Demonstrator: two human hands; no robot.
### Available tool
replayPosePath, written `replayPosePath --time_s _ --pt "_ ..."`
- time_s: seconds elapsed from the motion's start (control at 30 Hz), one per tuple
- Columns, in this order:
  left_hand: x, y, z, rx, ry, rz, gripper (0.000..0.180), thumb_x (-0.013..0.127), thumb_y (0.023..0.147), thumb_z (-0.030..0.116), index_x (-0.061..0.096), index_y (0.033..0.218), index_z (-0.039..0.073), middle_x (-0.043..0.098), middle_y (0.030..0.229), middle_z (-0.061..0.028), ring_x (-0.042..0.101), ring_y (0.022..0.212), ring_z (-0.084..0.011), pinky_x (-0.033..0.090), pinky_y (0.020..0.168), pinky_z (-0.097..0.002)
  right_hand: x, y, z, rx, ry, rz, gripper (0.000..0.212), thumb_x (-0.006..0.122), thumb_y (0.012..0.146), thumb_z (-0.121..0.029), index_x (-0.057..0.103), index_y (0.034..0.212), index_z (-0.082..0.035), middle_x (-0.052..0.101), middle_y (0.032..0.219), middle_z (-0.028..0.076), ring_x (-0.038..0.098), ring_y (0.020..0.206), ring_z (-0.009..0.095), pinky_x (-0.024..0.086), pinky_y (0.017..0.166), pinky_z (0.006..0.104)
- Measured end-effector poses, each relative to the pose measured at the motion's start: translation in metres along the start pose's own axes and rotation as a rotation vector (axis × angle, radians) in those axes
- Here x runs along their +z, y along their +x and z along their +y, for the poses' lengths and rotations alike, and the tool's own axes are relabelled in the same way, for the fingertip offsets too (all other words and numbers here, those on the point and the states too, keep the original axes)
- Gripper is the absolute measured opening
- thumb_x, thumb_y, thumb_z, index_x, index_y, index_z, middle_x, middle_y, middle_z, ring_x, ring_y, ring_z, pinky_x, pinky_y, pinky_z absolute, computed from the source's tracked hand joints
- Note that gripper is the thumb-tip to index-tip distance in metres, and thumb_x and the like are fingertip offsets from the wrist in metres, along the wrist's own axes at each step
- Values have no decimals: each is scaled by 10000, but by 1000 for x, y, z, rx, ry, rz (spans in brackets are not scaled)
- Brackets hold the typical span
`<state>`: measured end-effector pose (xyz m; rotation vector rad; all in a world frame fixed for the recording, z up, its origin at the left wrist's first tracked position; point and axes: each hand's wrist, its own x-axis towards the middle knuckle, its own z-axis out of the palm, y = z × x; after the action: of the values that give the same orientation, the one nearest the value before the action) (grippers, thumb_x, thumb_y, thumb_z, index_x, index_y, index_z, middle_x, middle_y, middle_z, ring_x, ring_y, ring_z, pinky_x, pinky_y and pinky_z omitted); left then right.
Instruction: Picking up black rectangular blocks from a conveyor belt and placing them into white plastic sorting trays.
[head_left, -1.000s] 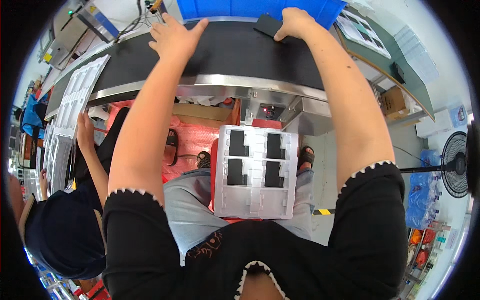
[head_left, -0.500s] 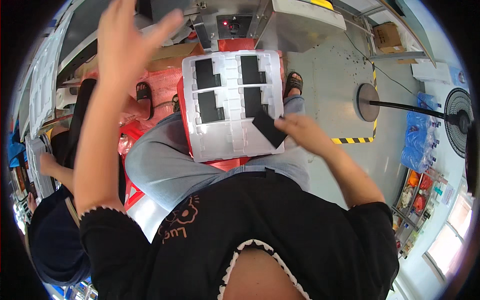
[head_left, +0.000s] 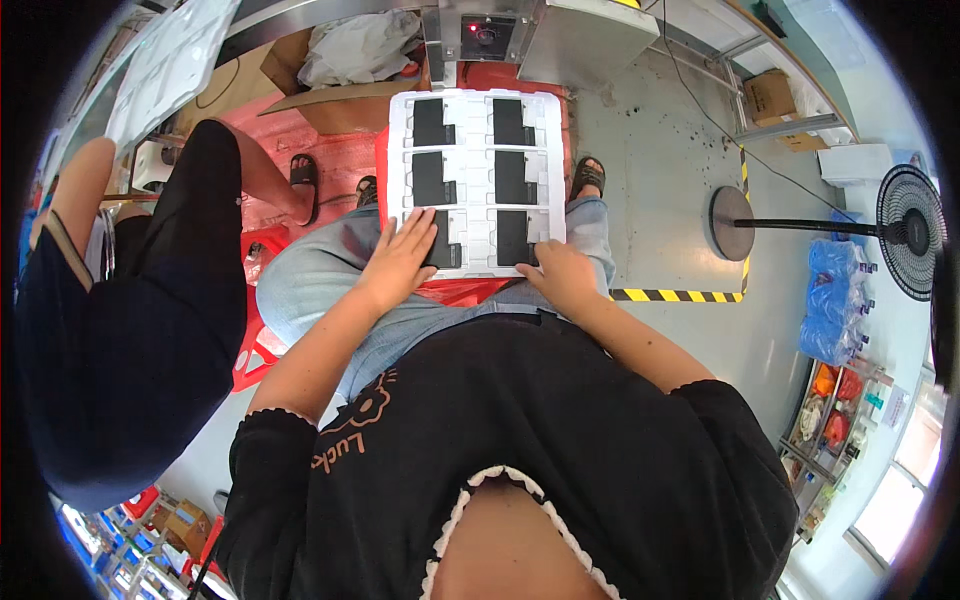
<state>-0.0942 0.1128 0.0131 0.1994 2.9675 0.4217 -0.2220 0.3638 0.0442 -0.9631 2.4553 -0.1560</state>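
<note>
A white moulded plastic tray [head_left: 476, 190] rests on my lap, with flat black rectangular pieces lying in two columns of its compartments. My left hand [head_left: 400, 258] lies over the near left corner, its fingers spread across the near left black piece [head_left: 442, 232], which is partly hidden under them. At the near right corner my right hand [head_left: 562, 272] has its thumb and forefinger bent at the lower edge of the near right black piece [head_left: 513, 236]. That piece sits within its compartment.
A co-worker [head_left: 130, 330] sits close at my left. Beyond the tray stand a cardboard box [head_left: 350, 105] with plastic bags and a metal machine [head_left: 590, 45]. A standing fan [head_left: 735, 222], blue-wrapped bottles [head_left: 835, 300] and a shelf [head_left: 825, 420] are at the right.
My left hand has come down from the upper left onto the tray. My right hand has brought its black piece into the near right compartment. The near left compartment now holds a piece too.
</note>
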Motion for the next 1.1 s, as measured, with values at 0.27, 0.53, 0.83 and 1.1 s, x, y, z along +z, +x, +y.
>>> replayPosePath --time_s 0.27,0.53,0.83,1.1 --pt "9 -2 18 -121 172 -39 633 526 869 341 333 1369 5 121 1495 -197 129 1392 -311 121 1068 -595 32 -8 20 -441 -372 108 602 629 775 -318 453 1291 -62 321 1435 82 334 1301 237 344 969 561" --pt "5 9 42 -252 363 -325 715 468 887 433 291 1371 -62 81 1488 -245 134 1385 -343 130 1056 -614 35 -3 31 -496 -408 66 578 627 785 -295 440 1299 -110 311 1450 37 317 1321 192 306 1002 575" --pt "-144 69 -81 -573 -1899 1219 807 495 861 573 245 1356 -14 225 1439 -198 274 1321 -369 276 1049 -528 26 -1 30 -531 -264 70 522 597 806 -231 452 1283 -77 312 1447 56 322 1317 208 328 982 571" --pt "-199 47 -164 -558 -1815 1493 322 435 968 189 429 1225 -6 484 1243 -126 482 1152 -293 417 968 -474 17 -3 31 -547 -199 -17 527 590 804 -181 437 1295 -68 307 1450 78 321 1322 210 326 982 566"
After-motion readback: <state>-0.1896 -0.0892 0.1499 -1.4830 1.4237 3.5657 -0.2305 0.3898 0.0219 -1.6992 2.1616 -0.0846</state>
